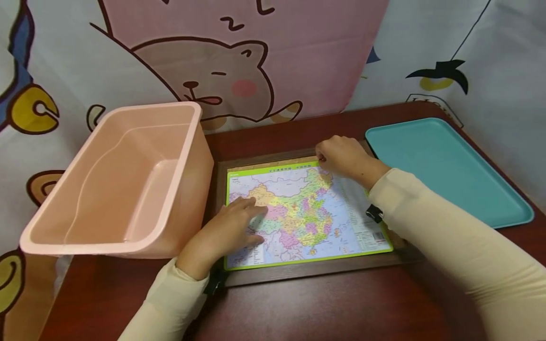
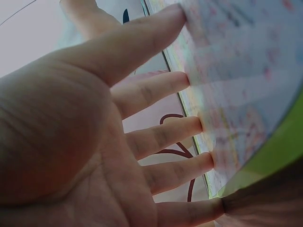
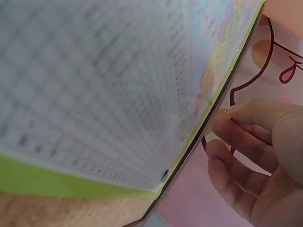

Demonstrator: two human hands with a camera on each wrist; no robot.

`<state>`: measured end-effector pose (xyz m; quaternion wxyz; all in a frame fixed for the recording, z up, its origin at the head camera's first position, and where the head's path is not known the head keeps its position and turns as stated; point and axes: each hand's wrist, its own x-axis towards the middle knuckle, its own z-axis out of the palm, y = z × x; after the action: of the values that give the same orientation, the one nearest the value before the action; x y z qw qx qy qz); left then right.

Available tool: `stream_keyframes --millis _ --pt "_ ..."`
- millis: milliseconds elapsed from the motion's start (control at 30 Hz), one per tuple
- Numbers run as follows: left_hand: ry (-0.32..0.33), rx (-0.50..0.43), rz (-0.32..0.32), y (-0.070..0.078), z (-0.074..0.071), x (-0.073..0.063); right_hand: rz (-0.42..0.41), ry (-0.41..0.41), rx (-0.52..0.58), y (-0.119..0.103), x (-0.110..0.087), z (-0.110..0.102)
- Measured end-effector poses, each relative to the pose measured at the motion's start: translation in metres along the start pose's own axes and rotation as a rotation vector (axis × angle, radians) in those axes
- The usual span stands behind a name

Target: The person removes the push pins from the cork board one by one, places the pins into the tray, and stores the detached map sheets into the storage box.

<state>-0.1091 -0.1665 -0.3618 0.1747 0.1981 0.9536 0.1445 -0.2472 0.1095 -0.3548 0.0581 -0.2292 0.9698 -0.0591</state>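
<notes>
A map sheet with a bright green border lies on a cork board with a dark brown frame. My left hand rests on the map's left part, fingers spread and fairly straight. In the left wrist view its fingertips touch the sheet. At the map's top edge, toward the right, is my right hand with curled fingers. The right wrist view shows its thumb and index finger pinching a tiny thin gold-coloured piece, mostly hidden by the fingers; I cannot tell its kind.
On the left stands a deep pink plastic basin, close beside the board. A flat teal tray lies to the right, behind the right forearm. All sit on a dark red-brown table, with a cartoon-printed cloth hanging behind.
</notes>
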Motion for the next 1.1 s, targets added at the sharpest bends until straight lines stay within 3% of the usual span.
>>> stream_keyframes --millis 567,1100 --pt "0.006 0.012 0.012 -0.002 0.0 0.0 -0.016 0.06 -0.009 0.025 -0.01 0.002" --pt "0.009 0.014 0.011 -0.001 0.0 0.0 0.016 0.05 -0.003 0.052 -0.027 -0.004"
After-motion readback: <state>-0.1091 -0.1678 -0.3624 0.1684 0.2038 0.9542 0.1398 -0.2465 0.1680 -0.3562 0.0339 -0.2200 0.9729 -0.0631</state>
